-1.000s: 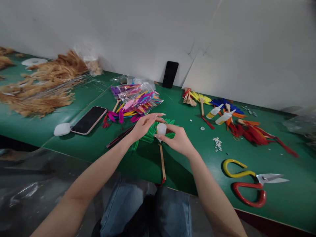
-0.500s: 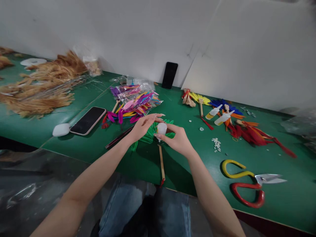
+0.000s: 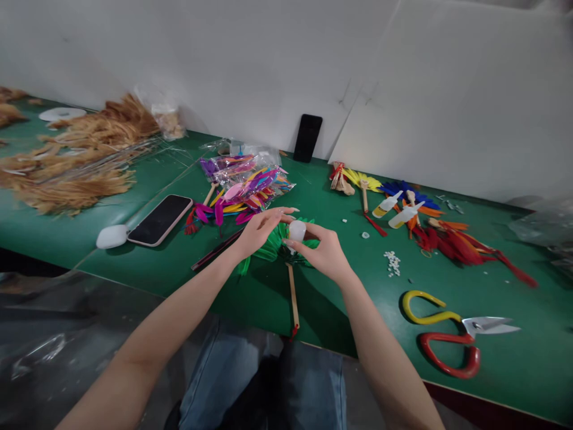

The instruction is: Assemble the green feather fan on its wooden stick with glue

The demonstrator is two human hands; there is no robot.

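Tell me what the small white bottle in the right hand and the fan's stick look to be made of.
White bottle: apparently soft matte plastic, slightly translucent. Stick: probably bare wood or bamboo, pale tan and unpainted, with green feathers above.

On the table [image 3: 134, 263], the feather fan [image 3: 286, 254] is placed at the centre, before the bagged feathers [image 3: 244, 185]. To its left, the phone [image 3: 160, 220] is laid; to its right, the scissors [image 3: 452, 331], behind which 2 glue bottles [image 3: 396, 210] are set.

Green feather fan [image 3: 273, 243], white bottle [image 3: 296, 230], green table [image 3: 134, 263], scissors [image 3: 447, 334] (seemingly yellow and red handles)
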